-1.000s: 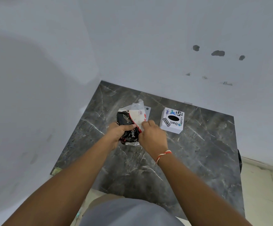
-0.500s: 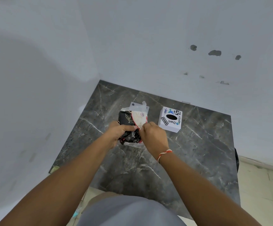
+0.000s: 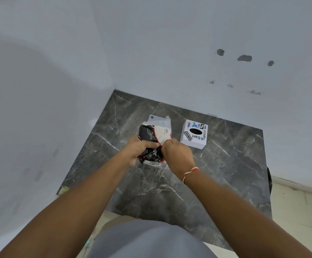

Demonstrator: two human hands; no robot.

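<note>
On the dark marble table, at its middle, lies a clear plastic packet holding black, white and red printed contents. Left hand grips the packet's left side, thumb laid across the black part. Right hand, fingers curled, pinches the packet at its right near edge, touching the left thumb. Just right of the packet, apart from it, stands a white printed box.

Packet on slab, box just right.
</note>
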